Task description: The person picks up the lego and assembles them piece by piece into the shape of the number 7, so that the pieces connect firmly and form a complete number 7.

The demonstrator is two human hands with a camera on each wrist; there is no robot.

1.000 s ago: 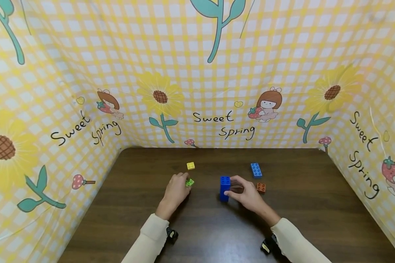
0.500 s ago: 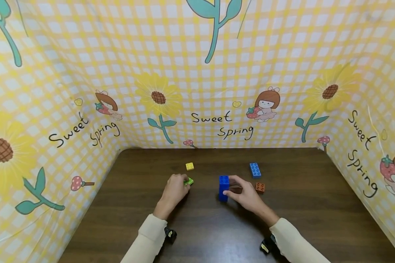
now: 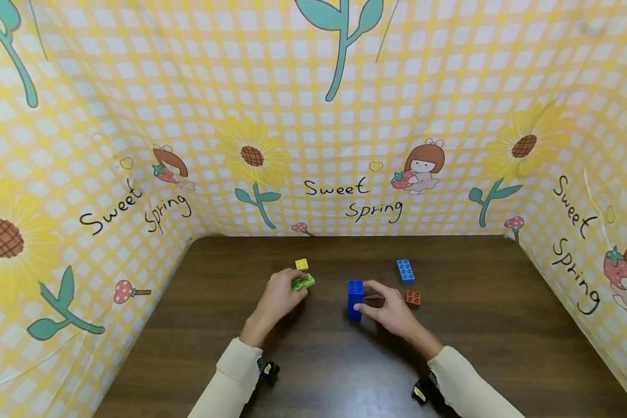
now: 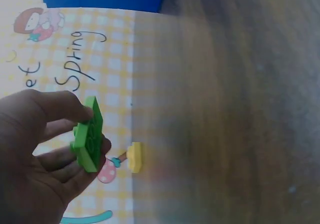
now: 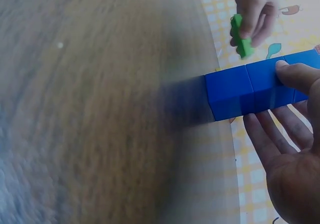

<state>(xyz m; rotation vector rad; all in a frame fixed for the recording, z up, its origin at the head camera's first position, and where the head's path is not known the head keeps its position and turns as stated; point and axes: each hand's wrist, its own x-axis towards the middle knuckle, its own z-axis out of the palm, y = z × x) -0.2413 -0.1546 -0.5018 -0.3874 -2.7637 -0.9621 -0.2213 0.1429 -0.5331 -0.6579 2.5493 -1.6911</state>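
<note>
A dark, wood-grained counter (image 3: 501, 331) is spanning the lower part of the head view I am monitoring remotely, its near surface reflecting a pale glare. Behind it and along both sides, a yellow-and-white checked cloth (image 3: 303, 119) is hanging in soft folds, displaying printed sunflowers (image 3: 252, 155), girl figures (image 3: 423, 167), mushrooms (image 3: 122, 291) and the lettering "Sweet Spring" (image 3: 337, 187). Left of centre, I am seeing the person's left hand (image 3: 278, 296) pinching a bright green brick (image 3: 304, 283) between thumb and fingers; the left wrist view is showing me its tilted underside. The right hand (image 3: 394, 310) is gripping a dark blue tower (image 3: 353, 297), which is standing upright on the counter near the middle; the thumb is pressing one face, the fingers touching another. A yellow brick (image 3: 301, 265) is lying beyond the left hand; right of the tower, a light blue brick (image 3: 405, 270) and an orange-brown brick (image 3: 413, 298) are lying apart, the latter nearer the right hand.
</note>
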